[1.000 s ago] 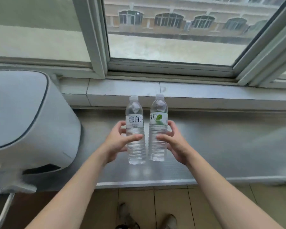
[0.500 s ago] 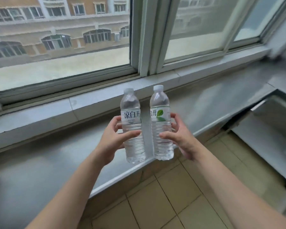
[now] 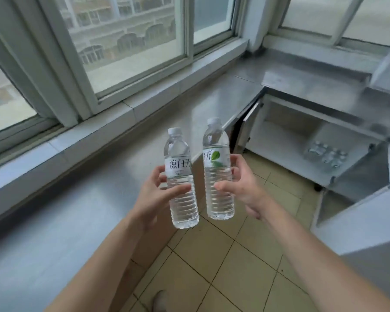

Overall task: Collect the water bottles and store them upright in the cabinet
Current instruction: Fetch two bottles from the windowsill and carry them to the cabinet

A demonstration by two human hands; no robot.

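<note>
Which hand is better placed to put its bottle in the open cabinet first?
Right, probably. The right hand holds its bottle upright on the side nearer the open cabinet, which lies to the right. The left hand, gripping the other bottle, would have to cross over.

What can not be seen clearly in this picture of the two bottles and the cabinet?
- Head view: bottles in the cabinet are blurred and small; their count is unclear.
- Left bottle: left hand covers part of its side.
- Right bottle: label turned away; right hand hides its far side.
- Cabinet: right part blurred, cut by the edge.
</note>
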